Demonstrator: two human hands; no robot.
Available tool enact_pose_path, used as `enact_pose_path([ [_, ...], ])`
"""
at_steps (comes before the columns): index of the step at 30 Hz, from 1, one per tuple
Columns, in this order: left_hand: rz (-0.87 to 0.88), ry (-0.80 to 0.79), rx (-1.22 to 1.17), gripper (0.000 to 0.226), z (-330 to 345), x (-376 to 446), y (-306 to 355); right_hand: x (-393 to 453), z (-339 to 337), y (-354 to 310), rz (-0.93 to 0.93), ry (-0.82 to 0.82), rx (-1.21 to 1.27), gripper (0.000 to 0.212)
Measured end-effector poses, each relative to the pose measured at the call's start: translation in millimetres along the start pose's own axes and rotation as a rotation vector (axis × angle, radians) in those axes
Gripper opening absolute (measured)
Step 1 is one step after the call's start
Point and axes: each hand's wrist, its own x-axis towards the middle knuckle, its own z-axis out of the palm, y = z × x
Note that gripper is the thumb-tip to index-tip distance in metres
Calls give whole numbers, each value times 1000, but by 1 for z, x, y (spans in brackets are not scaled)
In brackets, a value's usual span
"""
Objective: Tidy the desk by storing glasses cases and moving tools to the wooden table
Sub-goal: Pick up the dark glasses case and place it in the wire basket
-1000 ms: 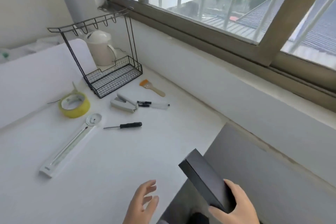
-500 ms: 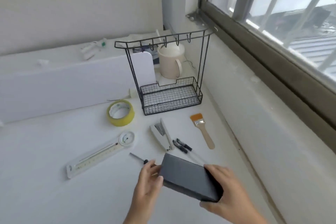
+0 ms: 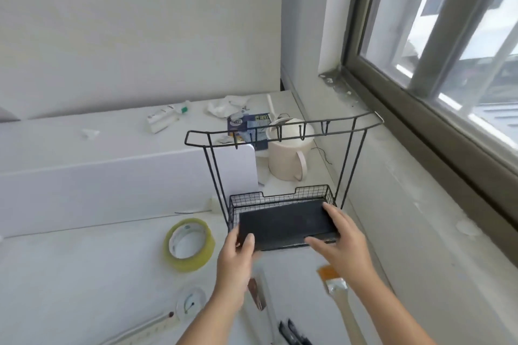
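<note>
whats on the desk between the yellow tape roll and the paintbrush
In the head view, the left hand crosses that stretch between the yellow tape roll and the paintbrush, with the white stapler on the desk partly beneath it.

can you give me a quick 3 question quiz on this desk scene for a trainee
1. True or false: the black case is held by both hands.
2. Which lies nearest the left hand? A) tape roll B) kettle C) brush
3. Fill in: the case is going into the wire ____.

Key: 1 true, the right hand grips its other end; 2 A; 3 basket.
</note>
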Motion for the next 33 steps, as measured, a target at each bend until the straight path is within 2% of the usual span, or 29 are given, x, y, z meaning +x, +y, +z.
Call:
enact_pose_path([
  [2, 47, 26, 267, 29, 6, 33, -2, 28, 8, 8, 35, -29, -29, 67],
  [4, 31, 12, 434, 37, 14, 57, -4, 48, 17, 18, 81, -55, -80, 67],
  [9, 33, -22, 593, 28, 25, 96, -13, 77, 35, 37, 165, -106, -253, 63],
  [13, 14, -38, 810, 27, 26, 113, -22, 84, 45, 44, 198, -165, -462, 42],
  [16, 37, -28, 826, 24, 27, 115, -25, 89, 48, 48, 229, -172, -463, 39],
  [20, 46, -41, 823, 23, 26, 119, -29, 94, 44, 47, 280, -173, -368, 46],
  [26, -8, 8, 867, 33, 25, 117, -35, 99, 45, 49, 296, -146, -318, 48],
  [33, -12, 34, 989, 34, 28, 113, -38, 98, 53, 54, 216, -123, -441, 38],
])
